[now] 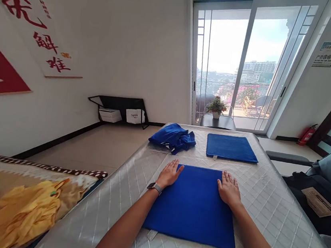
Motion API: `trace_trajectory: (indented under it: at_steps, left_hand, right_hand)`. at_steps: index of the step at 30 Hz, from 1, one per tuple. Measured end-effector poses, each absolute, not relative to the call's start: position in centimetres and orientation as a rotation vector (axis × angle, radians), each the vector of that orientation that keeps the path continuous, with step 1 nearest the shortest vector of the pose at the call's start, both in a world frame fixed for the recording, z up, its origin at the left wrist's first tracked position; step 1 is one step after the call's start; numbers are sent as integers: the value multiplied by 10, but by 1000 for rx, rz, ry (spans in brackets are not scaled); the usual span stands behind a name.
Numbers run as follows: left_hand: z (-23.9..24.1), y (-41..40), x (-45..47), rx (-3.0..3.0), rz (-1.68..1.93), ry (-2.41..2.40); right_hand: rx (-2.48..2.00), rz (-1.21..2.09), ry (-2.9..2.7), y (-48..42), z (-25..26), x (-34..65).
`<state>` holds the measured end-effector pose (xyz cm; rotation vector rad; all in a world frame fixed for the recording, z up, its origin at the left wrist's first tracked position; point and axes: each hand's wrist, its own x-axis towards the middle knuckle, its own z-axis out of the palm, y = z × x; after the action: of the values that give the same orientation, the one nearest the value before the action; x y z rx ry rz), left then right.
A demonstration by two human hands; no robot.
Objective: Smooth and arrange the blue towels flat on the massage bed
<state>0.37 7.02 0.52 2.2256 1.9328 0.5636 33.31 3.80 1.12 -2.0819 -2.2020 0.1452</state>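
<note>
A folded blue towel (193,206) lies flat on the silver quilted bed cover (277,218) in front of me. My left hand (169,174) rests flat and open on its far left corner, a watch on the wrist. My right hand (229,189) lies flat and open on its far right corner. Farther back, a second neatly folded blue towel (230,147) lies on the right. A crumpled pile of blue towels (173,137) sits to its left.
A patterned blanket with yellow cloth (23,199) lies at the left. A dark sofa (327,184) stands at the right. Beyond the bed are a potted plant (216,106), a glass sliding door, a low black shelf (122,108) and a fire extinguisher (307,134).
</note>
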Motion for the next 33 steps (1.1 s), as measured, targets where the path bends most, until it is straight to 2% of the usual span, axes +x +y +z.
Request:
trace_trajectory:
  at_steps: [13, 18, 22, 28, 33]
  left_hand:
    - [2, 70, 3, 2226, 567, 1941]
    - [16, 69, 10, 2244, 525, 2049]
    - [32, 57, 63, 2303, 681, 2030]
    - [29, 9, 190, 2647, 642, 1391]
    - [25, -9, 212, 2574, 537, 1356]
  right_hand:
    - [-2147, 113, -2248, 18, 20, 323]
    - [-2216, 172, -2203, 7, 20, 319]
    - [-2203, 216, -2187, 9, 20, 318]
    - [-2165, 194, -2256, 6, 16, 325]
    - [-2134, 168, -2316, 2, 18, 327]
